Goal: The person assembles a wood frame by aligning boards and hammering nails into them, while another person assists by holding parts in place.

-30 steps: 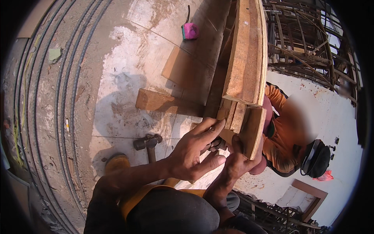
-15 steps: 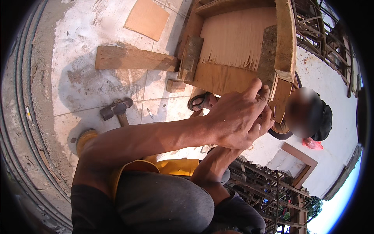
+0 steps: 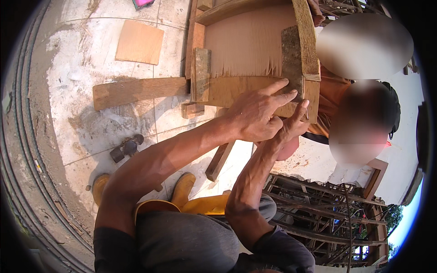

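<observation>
Plywood and rough timber make up the curved form (image 3: 248, 63) in front of you, already joined: sheet fixed between a curved outer rib (image 3: 306, 41) and cross battens (image 3: 200, 75), with a ragged lower edge left untrimmed. A loose plank (image 3: 139, 91) and a square plywood offcut (image 3: 139, 42) lie on the concrete floor (image 3: 82, 68) to your left. Your left hand (image 3: 255, 116) lies flat on the lower board, fingers spread and gripping nothing. Your right hand (image 3: 291, 125) sits just beneath it, fingers pinched at the form's corner; I cannot tell whether they hold a nail or anything else. The hammer (image 3: 126, 148) rests untouched near your yellow boots (image 3: 184, 189), so any nailing here looks not yet begun. Another person beyond the form is mostly hidden.
</observation>
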The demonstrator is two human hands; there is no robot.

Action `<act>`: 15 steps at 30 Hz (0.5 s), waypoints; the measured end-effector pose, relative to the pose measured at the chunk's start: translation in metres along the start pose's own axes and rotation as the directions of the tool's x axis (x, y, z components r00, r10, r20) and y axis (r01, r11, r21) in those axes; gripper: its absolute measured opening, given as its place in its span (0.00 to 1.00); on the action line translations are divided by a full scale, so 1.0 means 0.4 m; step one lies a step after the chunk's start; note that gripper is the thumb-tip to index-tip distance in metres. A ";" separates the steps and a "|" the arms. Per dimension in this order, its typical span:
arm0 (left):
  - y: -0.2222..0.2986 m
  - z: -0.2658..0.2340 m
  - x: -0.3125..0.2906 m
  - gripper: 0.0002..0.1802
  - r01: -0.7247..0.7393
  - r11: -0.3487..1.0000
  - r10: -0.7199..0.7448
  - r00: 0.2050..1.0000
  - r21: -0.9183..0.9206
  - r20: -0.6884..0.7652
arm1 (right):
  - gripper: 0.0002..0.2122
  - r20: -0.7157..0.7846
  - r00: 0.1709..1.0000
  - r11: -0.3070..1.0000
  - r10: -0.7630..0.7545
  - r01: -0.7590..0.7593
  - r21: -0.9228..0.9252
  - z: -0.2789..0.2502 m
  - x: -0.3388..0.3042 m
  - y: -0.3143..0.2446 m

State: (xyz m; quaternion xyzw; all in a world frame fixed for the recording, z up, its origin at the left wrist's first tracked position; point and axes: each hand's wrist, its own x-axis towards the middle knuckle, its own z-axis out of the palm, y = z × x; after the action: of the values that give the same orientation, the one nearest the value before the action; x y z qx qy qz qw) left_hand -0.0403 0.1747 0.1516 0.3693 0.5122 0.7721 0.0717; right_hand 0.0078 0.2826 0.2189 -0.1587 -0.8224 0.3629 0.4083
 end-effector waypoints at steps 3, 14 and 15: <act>0.018 -0.009 0.024 0.42 0.034 0.996 -0.040 0.996 0.077 0.080 | 0.27 0.033 0.996 0.993 -0.084 0.081 0.086 -0.030 0.033 0.025; 0.001 0.014 0.083 0.42 -0.006 0.976 -0.068 0.941 0.218 0.331 | 0.35 -0.371 0.923 0.980 -0.099 0.155 0.124 -0.039 0.028 0.101; 0.016 -0.003 0.087 0.42 -0.032 0.974 -0.051 0.933 0.225 0.356 | 0.34 -0.344 0.931 0.988 -0.124 0.148 0.046 -0.031 0.034 0.076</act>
State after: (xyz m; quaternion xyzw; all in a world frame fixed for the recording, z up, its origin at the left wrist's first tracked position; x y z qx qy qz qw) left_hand -0.0642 0.1880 0.1743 0.5076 0.5769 0.6275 0.1254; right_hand 0.0084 0.3167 0.2094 -0.1470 -0.7350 0.3300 0.5739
